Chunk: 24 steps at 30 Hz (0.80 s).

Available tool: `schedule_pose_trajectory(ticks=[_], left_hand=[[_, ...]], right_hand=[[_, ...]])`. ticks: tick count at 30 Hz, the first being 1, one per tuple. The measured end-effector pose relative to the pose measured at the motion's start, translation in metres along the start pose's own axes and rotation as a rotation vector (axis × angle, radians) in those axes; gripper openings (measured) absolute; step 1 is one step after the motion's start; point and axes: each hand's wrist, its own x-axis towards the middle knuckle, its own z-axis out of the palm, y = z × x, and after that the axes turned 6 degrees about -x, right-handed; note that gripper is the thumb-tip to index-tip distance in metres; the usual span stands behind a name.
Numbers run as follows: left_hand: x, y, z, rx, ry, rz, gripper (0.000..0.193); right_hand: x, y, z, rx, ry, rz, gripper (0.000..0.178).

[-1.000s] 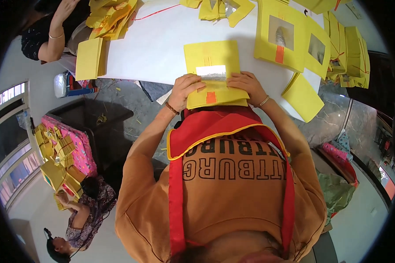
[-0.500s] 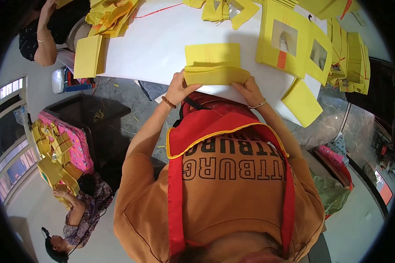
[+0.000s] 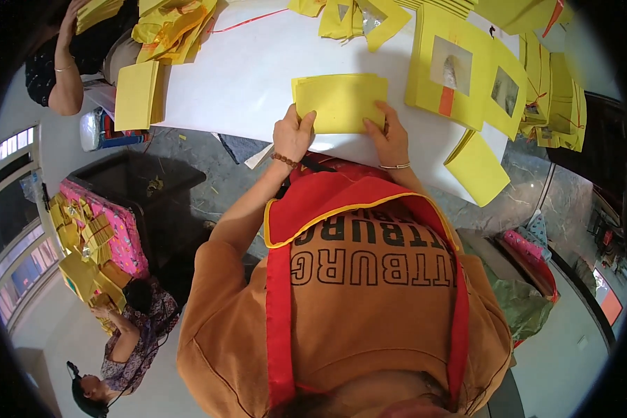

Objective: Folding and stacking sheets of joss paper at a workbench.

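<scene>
A folded yellow paper (image 3: 341, 103), lying flat in layers, is between my hands at the near edge of the white table. My left hand (image 3: 295, 134) grips its near left corner, thumb on top. At the right edge, my right hand (image 3: 389, 134) pinches it between thumb and fingers. The undersides of the layers are hidden. Closest to my right hand, another folded yellow paper (image 3: 477, 168) hangs partly over the table's right side.
Yellow paper stacks with silvery squares (image 3: 444, 73) lie at the right. Another yellow stack (image 3: 138, 96) sits at the left corner, below crumpled yellow paper (image 3: 174, 31). One person's arm (image 3: 65, 80) is at upper left; another person (image 3: 129, 327) handles yellow papers at lower left.
The near flap of the yellow paper has been folded away from me onto the far part. My hands have shifted from beneath the flap to its near left corner and right edge.
</scene>
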Motion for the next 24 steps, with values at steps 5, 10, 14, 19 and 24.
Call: schedule_pose_trajectory(ticks=[5,10,14,19,24], left_hand=[[0.003,0.012,-0.002,0.104,-0.013,-0.146,0.032],[0.005,0.019,-0.004,0.192,-0.015,-0.149,0.044],[0.01,0.008,-0.003,0.141,-0.02,-0.128,0.054],[0.017,0.038,-0.012,0.22,-0.079,-0.196,0.057],[0.025,0.047,0.021,0.686,-0.195,0.757,0.048]], right_hand=[[0.01,0.004,0.004,-0.435,0.089,-0.162,0.031],[0.013,0.0,0.007,-0.494,0.069,-0.09,0.032],[0.017,-0.004,0.008,-0.576,0.059,-0.04,0.033],[0.019,0.002,0.008,-0.587,0.06,0.004,0.033],[0.02,-0.003,0.008,-0.581,0.038,0.016,0.033]])
